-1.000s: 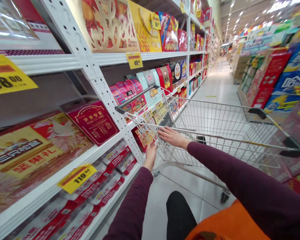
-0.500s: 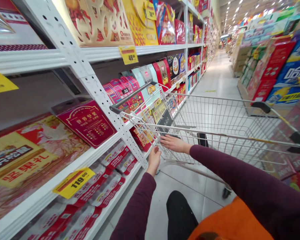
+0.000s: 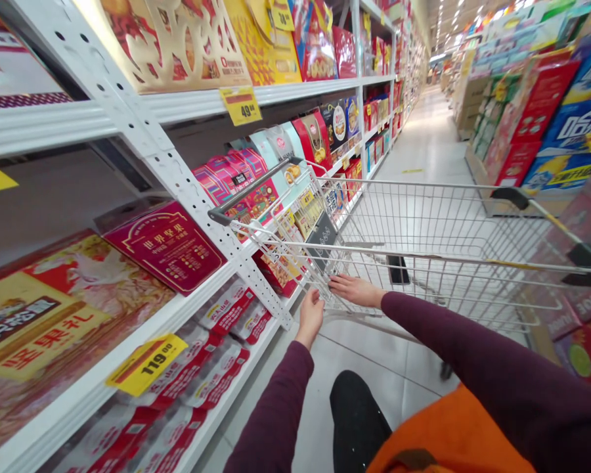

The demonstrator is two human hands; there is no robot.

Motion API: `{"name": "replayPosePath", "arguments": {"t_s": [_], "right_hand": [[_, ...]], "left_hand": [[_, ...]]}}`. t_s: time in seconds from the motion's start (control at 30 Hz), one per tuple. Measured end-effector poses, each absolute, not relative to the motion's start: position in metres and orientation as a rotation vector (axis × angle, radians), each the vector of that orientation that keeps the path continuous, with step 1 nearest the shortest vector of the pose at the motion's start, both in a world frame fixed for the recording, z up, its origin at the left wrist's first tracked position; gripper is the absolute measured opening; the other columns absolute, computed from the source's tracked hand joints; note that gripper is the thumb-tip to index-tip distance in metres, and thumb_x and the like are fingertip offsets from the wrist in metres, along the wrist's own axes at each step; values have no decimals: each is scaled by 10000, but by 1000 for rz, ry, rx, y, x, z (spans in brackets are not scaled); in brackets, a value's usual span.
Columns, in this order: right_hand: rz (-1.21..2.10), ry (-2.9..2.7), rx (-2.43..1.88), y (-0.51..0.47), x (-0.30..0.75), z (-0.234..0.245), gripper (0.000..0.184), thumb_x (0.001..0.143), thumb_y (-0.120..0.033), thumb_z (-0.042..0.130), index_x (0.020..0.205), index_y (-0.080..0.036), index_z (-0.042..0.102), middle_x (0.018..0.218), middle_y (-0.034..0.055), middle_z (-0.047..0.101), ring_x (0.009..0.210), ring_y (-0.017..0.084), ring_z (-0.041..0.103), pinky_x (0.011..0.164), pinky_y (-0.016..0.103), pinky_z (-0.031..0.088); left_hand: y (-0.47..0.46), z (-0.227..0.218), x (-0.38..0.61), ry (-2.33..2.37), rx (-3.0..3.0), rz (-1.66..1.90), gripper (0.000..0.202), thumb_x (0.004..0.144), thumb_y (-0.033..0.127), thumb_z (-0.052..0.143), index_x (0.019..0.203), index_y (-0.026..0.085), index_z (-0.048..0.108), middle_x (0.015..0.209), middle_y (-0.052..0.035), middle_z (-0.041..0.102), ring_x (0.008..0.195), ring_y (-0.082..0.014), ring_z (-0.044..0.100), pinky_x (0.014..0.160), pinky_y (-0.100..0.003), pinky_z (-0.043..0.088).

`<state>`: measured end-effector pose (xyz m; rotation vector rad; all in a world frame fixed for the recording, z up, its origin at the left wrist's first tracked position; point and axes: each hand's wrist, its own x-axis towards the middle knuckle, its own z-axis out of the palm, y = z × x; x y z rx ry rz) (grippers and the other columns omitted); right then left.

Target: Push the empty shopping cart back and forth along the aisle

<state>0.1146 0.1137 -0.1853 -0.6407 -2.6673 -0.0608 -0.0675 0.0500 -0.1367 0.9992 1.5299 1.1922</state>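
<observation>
A wire shopping cart (image 3: pixel 423 223) stands in the aisle against the white shelving (image 3: pixel 187 190), its grey handle bar (image 3: pixel 251 189) up near the shelf post. My right hand (image 3: pixel 355 290) lies flat on the cart's near wire wall, fingers stretched out toward the left. Just below and left of it, my left hand (image 3: pixel 310 316) reaches up to the cart's lower corner with its fingers extended, and the fingertips touch the wire. Neither hand holds anything loose. Both sleeves are dark purple.
Gift boxes fill the shelves at left: a dark red box (image 3: pixel 170 244), pink boxes (image 3: pixel 236 184), and red-and-white packs (image 3: pixel 217 368) on the bottom shelf. Yellow price tags (image 3: pixel 146 362) hang from the shelf edges. Stacked cartons (image 3: pixel 546 125) line the right side. The tiled aisle (image 3: pixel 423 144) runs ahead.
Both hands have slid lower and to the right along the cart's near wall. The cart's handle bar sits a little further left and lower in view.
</observation>
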Motion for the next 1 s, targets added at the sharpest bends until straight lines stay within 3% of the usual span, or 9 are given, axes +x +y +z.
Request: {"name": "replayPosePath", "arguments": {"t_s": [0.17, 0.27, 0.43, 0.5, 0.57, 0.73, 0.87, 1.0], "right_hand": [[140, -2108, -961, 97, 101, -170, 519, 815, -30, 353, 1303, -154, 483, 1376, 145, 456, 1320, 229, 352, 1055, 481, 353], [230, -1946, -1077, 76, 97, -164, 598, 781, -58, 380, 1372, -147, 391, 1405, 169, 407, 1306, 234, 371, 1045, 484, 361], [125, -2294, -1068, 38, 118, -144, 662, 768, -230, 542, 1385, -84, 355, 1482, 201, 253, 1376, 340, 178, 1070, 611, 183], [1, -2469, -950, 32, 129, -141, 646, 780, -207, 538, 1385, -78, 350, 1483, 185, 262, 1387, 326, 144, 1086, 605, 136], [-98, -2548, -870, 32, 137, -143, 564, 824, -133, 471, 1377, -97, 365, 1469, 161, 310, 1388, 292, 164, 1094, 579, 165], [-221, -2561, -750, 56, 148, -142, 450, 886, -86, 390, 1334, -122, 427, 1399, 153, 430, 1354, 238, 282, 1053, 475, 340], [-447, -2447, -712, 86, 153, -118, 436, 885, -66, 381, 1308, -131, 462, 1396, 133, 439, 1366, 242, 254, 1088, 499, 289], [-612, -2452, -633, 112, 153, -128, 431, 869, -51, 396, 1282, -126, 494, 1386, 106, 458, 1357, 218, 281, 1114, 450, 278]], "left_hand": [[43, -132, -27, 1213, 743, 1042, 224, 665, 155, 628, 885, 189, 600, 886, -65, 678, 902, -199, 642, 833, -351, 456], [42, -122, -5, 947, 539, 1131, 117, 758, 277, 568, 837, 194, 587, 846, -41, 674, 871, -170, 636, 785, -306, 473], [38, -120, 3, 1065, 464, 1165, 66, 778, 233, 532, 775, 191, 582, 736, -4, 651, 759, -138, 613, 732, -277, 464], [35, -125, 1, 1161, 460, 1088, 57, 777, 216, 526, 748, 189, 566, 651, 15, 618, 682, -133, 594, 718, -295, 456], [33, -128, -1, 1198, 470, 1042, 63, 780, 217, 519, 739, 189, 558, 625, 23, 605, 666, -132, 582, 738, -320, 446], [37, -123, -11, 1232, 592, 929, 152, 791, 270, 458, 782, 201, 594, 780, -18, 663, 834, -175, 596, 830, -414, 415], [51, -115, -28, 1348, 770, 1005, 191, 753, 259, 486, 884, 218, 619, 1078, -49, 647, 1069, -209, 554, 923, -440, 375], [65, -113, -36, 1512, 1010, 1142, 329, 694, 160, 544, 1013, 211, 610, 1278, -66, 561, 1238, -217, 449, 1026, -381, 321]]}}
